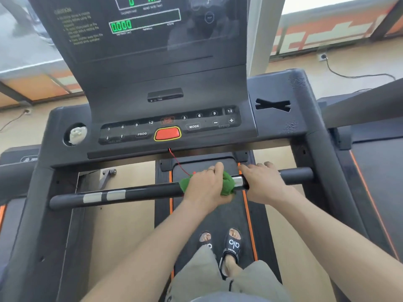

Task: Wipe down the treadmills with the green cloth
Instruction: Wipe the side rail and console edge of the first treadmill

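Left hand [206, 185] wraps the soft, bunched green cloth [227, 184] around the treadmill handlebar [139, 192]; right hand [262, 182] curls round the bare bar beside it.

Lighting: you get bright daylight from windows [340, 3] ahead; glare on console screen [152, 29]; edges bowed, text blurred.

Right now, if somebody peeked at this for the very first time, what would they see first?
Probably the bright green cloth, bunched under the left hand around the black handlebar in the middle, with the right hand gripping the bar just beside it. Next comes the big red button with its yellow rim on the control panel above, and the glowing green numbers on the dark screen at the top.
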### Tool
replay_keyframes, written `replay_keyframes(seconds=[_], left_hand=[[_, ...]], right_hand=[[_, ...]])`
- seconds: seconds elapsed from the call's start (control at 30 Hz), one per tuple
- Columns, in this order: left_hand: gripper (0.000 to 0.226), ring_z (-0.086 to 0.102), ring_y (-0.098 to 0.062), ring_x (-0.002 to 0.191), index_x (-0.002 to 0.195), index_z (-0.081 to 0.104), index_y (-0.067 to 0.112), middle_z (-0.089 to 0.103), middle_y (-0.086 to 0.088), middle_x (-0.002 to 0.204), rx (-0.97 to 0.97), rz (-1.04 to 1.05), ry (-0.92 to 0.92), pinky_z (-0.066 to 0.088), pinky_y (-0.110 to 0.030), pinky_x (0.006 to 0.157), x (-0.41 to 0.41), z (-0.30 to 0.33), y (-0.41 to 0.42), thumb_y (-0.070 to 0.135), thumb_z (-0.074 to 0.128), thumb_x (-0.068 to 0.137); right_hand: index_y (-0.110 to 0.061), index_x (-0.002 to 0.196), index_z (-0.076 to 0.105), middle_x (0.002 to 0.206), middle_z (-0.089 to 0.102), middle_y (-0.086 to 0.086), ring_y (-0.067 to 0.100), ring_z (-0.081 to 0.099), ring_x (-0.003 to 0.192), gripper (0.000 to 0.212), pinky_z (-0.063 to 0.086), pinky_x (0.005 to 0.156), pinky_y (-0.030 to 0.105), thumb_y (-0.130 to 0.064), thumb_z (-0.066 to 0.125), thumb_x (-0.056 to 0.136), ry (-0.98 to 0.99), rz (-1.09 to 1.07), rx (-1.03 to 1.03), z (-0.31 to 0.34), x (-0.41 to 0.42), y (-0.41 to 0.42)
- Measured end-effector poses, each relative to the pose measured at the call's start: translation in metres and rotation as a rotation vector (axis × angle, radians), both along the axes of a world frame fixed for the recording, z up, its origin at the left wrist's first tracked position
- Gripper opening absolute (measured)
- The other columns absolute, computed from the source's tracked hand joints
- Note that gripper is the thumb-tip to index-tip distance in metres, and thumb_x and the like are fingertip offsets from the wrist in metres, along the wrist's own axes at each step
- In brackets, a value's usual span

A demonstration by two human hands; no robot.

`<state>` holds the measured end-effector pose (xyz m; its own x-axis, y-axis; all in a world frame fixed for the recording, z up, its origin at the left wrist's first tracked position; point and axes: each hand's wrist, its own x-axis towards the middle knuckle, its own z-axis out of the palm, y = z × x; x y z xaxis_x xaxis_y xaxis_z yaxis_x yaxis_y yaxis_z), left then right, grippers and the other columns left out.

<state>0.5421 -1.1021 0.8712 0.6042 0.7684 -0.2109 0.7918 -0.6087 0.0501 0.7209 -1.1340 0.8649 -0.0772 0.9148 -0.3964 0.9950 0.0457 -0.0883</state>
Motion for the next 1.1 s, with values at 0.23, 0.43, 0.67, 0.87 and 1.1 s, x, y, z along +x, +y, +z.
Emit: replay_keyframes(seconds=[0.23, 0.43, 0.67, 0.87, 1.1], left_hand=[[0.070, 0.057, -0.026, 0.080, 0.117, 0.034, 0.019, 0.055, 0.004, 0.093, -0.275, -0.065, 0.124, 0.039, -0.035, 0.063, -0.037, 0.025, 0.036, 0.058, 0.074, 0.074], [0.053, 0.066, -0.035, 0.096, 0.120, 0.040, 0.011, 0.064, -0.007, 0.106, -0.152, -0.106, 0.095, 0.038, -0.035, 0.065, 0.040, 0.008, 0.014, 0.024, 0.070, 0.079], [0.047, 0.070, -0.033, 0.089, 0.111, 0.044, 0.014, 0.067, -0.003, 0.101, -0.100, -0.163, -0.076, 0.036, -0.034, 0.059, 0.063, -0.003, 0.003, 0.038, 0.069, 0.079], [0.049, 0.063, -0.024, 0.080, 0.094, 0.051, 0.024, 0.064, 0.001, 0.091, -0.582, 0.032, 0.193, 0.055, -0.034, 0.069, -0.018, 0.023, 0.053, 0.046, 0.076, 0.059], [0.043, 0.066, -0.026, 0.079, 0.089, 0.055, 0.016, 0.065, -0.002, 0.089, -0.729, 0.097, 0.028, 0.048, -0.031, 0.062, 0.093, 0.011, 0.039, 0.032, 0.080, 0.058]], right_hand=[[-0.018, 0.116, 0.045, 0.105, 0.062, 0.001, 0.029, 0.058, 0.105, 0.050, 0.027, 0.110, 0.046, -0.013, 0.066, 0.070, -0.080, -0.017, 0.077, 0.002, 0.011, -0.012], [-0.015, 0.095, 0.054, 0.085, 0.062, 0.005, 0.033, 0.059, 0.086, 0.045, 0.040, 0.094, 0.046, -0.011, 0.073, 0.054, -0.154, -0.101, 0.175, -0.006, 0.029, -0.019], [-0.015, 0.092, 0.050, 0.083, 0.065, 0.003, 0.034, 0.061, 0.082, 0.034, 0.036, 0.068, 0.037, -0.009, 0.062, 0.061, -0.113, -0.177, 0.072, 0.000, 0.055, -0.021], [-0.018, 0.090, 0.038, 0.088, 0.065, 0.003, 0.031, 0.059, 0.082, 0.035, 0.037, 0.075, 0.037, -0.008, 0.063, 0.066, -0.121, -0.198, 0.058, 0.008, 0.049, -0.021], [-0.011, 0.110, 0.042, 0.108, 0.061, 0.007, 0.032, 0.057, 0.099, 0.042, 0.034, 0.075, 0.035, -0.007, 0.060, 0.072, 0.010, -0.244, -0.060, 0.014, 0.055, -0.012]])
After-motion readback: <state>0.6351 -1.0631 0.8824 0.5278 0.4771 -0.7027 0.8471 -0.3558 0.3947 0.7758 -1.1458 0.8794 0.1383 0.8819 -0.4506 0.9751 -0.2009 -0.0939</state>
